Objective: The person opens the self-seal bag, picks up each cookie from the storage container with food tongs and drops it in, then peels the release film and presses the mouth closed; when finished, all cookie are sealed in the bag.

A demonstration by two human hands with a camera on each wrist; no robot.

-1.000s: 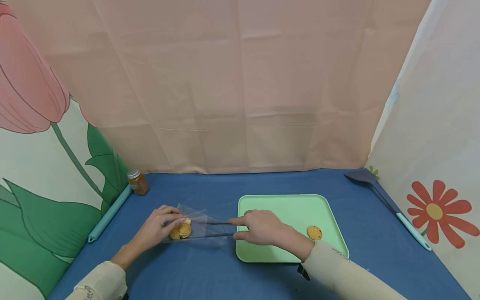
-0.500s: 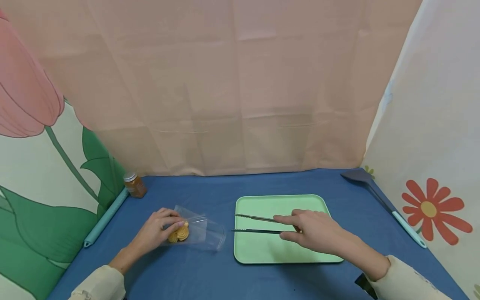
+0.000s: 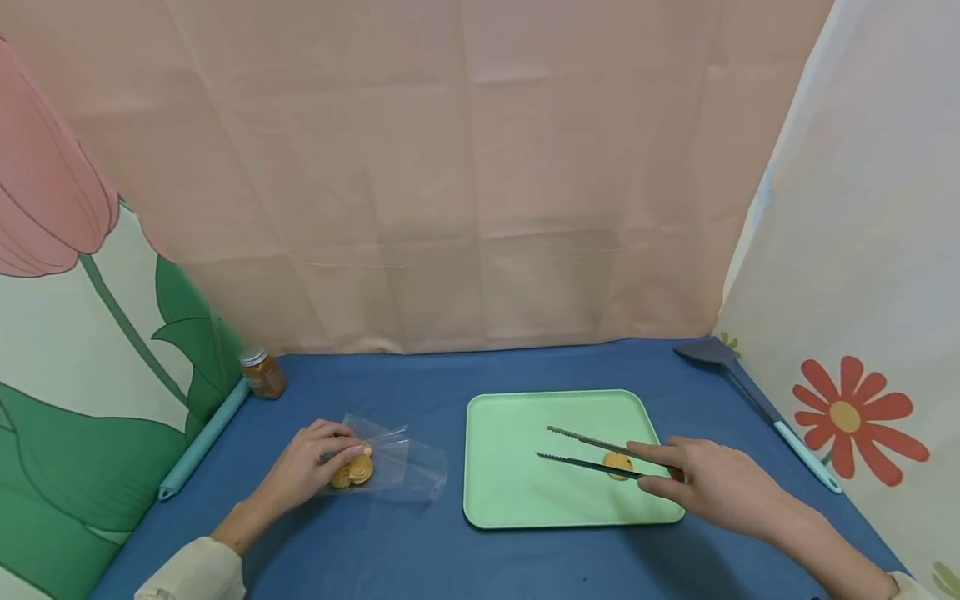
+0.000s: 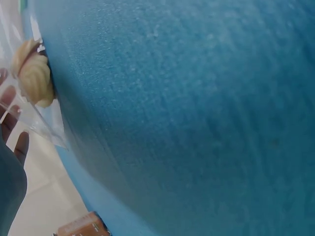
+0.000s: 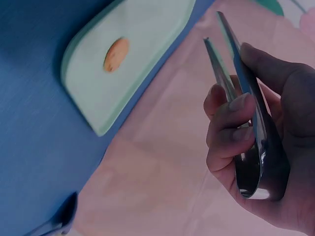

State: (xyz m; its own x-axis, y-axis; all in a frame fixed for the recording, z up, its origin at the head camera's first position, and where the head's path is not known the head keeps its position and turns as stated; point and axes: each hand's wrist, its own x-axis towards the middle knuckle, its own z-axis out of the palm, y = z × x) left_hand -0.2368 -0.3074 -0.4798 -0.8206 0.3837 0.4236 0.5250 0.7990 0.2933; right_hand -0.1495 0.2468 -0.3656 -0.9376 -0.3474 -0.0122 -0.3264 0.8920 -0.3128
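Note:
My left hand [image 3: 311, 462] grips the left end of a clear plastic bag [image 3: 420, 473]. Several swirled butter cookies [image 3: 361, 469] sit in the bag close to my fingertips; the left wrist view also catches the cookies [image 4: 35, 78] through the film. Metal tongs [image 3: 591, 441] are in my right hand [image 3: 716, 483], thumb and fingers on the two arms, as the right wrist view shows. The tongs' tips stand apart with nothing between them, over the green tray [image 3: 517, 417]. A round speckled cookie [image 3: 618, 460] lies on the tray's right part, beneath the tongs.
A small jar [image 3: 264, 377] with a silver lid stands at the back left. Beside it a rolled turquoise tube [image 3: 204, 442] runs along the left edge. A dark spatula [image 3: 738, 379] with a turquoise handle lies at the right edge. Blue cloth [image 3: 450, 567] covers the table.
My right hand has drawn the tongs out of the bag and carried them right, over the tray. The bag and cookies in my left hand have barely moved.

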